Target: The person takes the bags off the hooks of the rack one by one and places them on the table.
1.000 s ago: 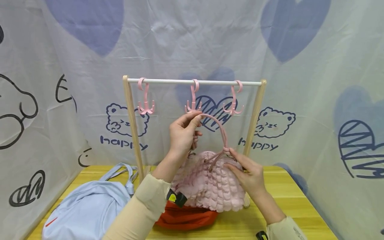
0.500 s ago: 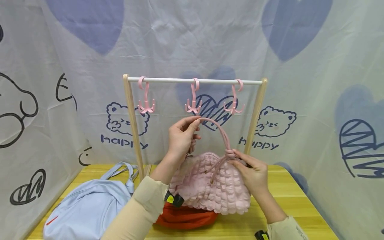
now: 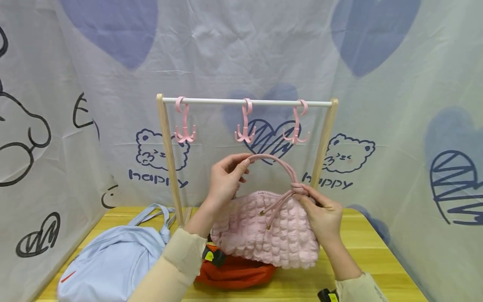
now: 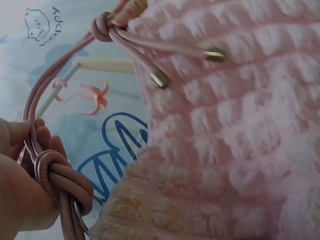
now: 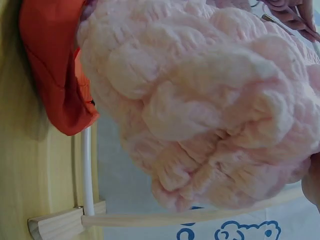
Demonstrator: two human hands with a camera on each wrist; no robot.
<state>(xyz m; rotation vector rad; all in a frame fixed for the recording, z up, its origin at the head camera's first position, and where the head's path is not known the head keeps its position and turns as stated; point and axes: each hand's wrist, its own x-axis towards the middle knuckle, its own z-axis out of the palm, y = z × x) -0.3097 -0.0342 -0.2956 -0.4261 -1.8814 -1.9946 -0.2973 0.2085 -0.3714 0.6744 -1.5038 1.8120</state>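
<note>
A pink puffy handbag (image 3: 264, 230) hangs in the air before the rack, its quilted body tilted a little. My left hand (image 3: 225, 176) pinches the bag's thin strap handle (image 3: 277, 161) near its left end; in the left wrist view, a strap knot (image 4: 65, 175) lies against that palm. At the handle's right end, my right hand (image 3: 324, 212) pinches the strap just by its knot (image 3: 298, 188). Two cord ends with metal tips dangle over the bag's front. The right wrist view is mostly filled by the bag's side (image 5: 200, 100), with little of the right hand showing.
A wooden rack with a white rail (image 3: 219, 101) bears three pink hooks: left (image 3: 185, 126), middle (image 3: 245, 126) and right (image 3: 296, 126). A light blue backpack (image 3: 113, 260) lies on the table's left. Beneath the handbag sits a red bag (image 3: 234, 272) on the wooden table (image 3: 362, 251).
Both hands have come down slightly, and the right hand has shifted right, so the handle arc spreads wider. The handbag has swung a little rightward and its front shows more fully.
</note>
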